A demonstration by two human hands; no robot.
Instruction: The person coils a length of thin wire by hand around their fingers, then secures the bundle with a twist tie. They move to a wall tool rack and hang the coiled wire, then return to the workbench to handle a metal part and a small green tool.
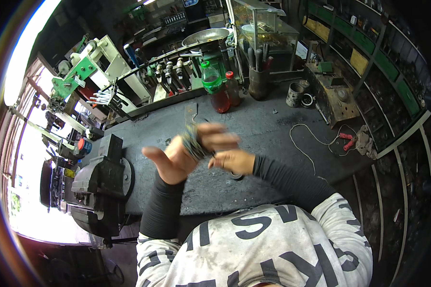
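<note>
Wrapped item: a bundle of thin dark green and yellowish strands (192,143), looped around the left hand (179,157) near the finger bases.
Left hand posture: palm upward, thumb spread wide, fingers extended and blurred.
Right hand (235,161): just beside the strands, fingers slightly curled; blurred, cannot tell whether it grips them.
Surface below: flat dark grey benchtop (210,191).
Bench left: bulky black machine (98,191) with a round disc.
Bench rear: green-capped plastic bottle (216,89) containing red liquid.
Bench right: red handles (348,144) beside thin pale cord.
</note>
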